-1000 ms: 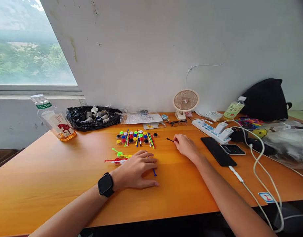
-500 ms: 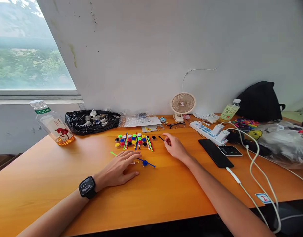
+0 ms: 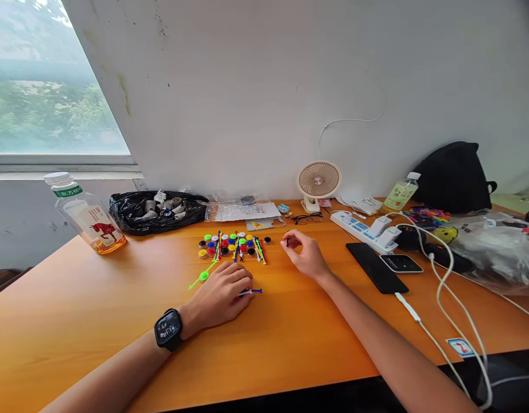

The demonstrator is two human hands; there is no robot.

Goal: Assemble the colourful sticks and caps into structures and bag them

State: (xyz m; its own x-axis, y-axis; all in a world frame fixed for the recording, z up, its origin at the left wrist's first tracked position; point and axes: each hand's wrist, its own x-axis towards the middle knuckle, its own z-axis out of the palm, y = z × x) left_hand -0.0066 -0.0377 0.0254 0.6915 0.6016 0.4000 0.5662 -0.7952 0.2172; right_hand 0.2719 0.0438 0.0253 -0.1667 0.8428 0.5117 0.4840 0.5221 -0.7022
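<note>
My left hand (image 3: 225, 287) is palm down near the middle of the table, fingers curled over a blue spinner (image 3: 256, 291). Its arrow pokes out to the right beside a white tip; the rest is covered. Left of the knuckles lies a green spinner (image 3: 203, 276), a long arrow on a round base. My right hand (image 3: 307, 254) pinches a small black arrow (image 3: 287, 243) between thumb and fingers, seen nearly end-on. Between and beyond the hands are rows of coloured round bases (image 3: 202, 253) with bundles of coloured arrows (image 3: 260, 250). A lone black base (image 3: 267, 240) sits at their right end.
Left stands a large drink bottle (image 3: 90, 221), near a black bag of scraps (image 3: 127, 215). A small fan (image 3: 319, 179), glasses (image 3: 308, 218) and packaging (image 3: 242, 212) line the wall. On the right are a power strip (image 3: 359, 229), a phone (image 3: 376, 268), cables and plastic bags (image 3: 497, 246).
My left hand has shifted right and its fingers have curled over the blue spinner. The green spinner's base is now uncovered. The black arrow in my right hand has turned toward the camera.
</note>
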